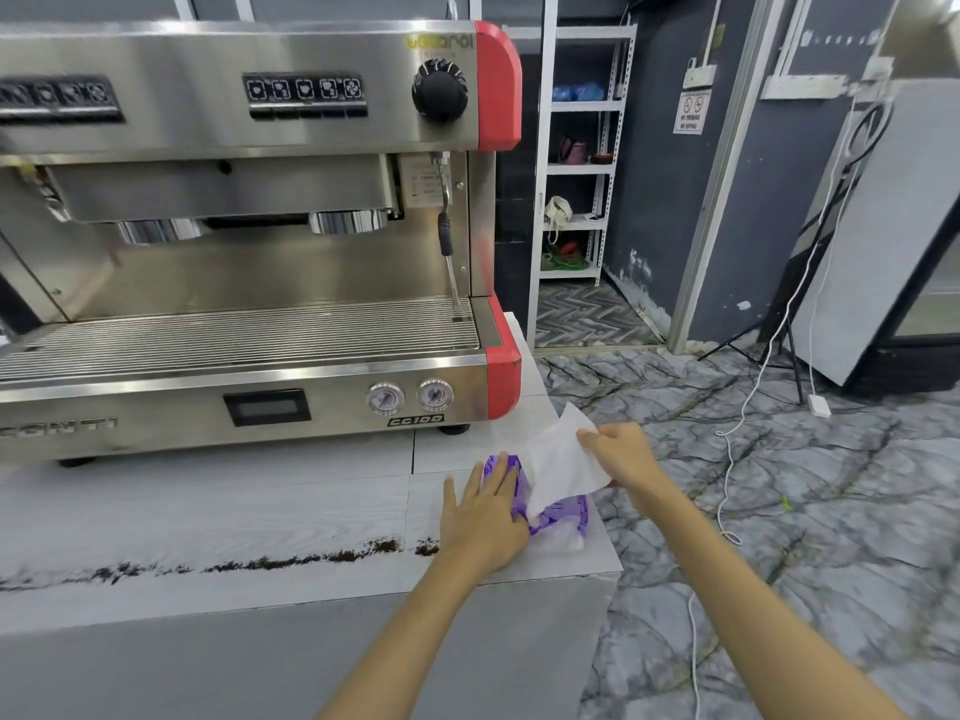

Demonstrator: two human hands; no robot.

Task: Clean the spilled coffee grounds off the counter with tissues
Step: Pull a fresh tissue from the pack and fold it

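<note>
A big steel coffee machine (239, 241) with red corners fills the left and middle of the counter (208, 511), its drip grate facing the viewer. In front of it, near the counter's front edge, a dark line of spilled coffee grounds (291, 561) runs from the far left almost to the left hand (480, 517). That hand lies flat, fingers straight and slightly spread, pressing down on a purple tissue pack (558, 514) that sits at the right end of the counter, just beside the end of the grounds. A white tissue (558, 462) rises out of the top of the pack, half drawn out and tilted to the right. The right hand (621, 454) pinches the tissue's upper right edge between thumb and curled fingers, held above the pack beyond the counter's corner. Further right, a white cable (748, 407) trails across the marbled floor (779, 511).
</note>
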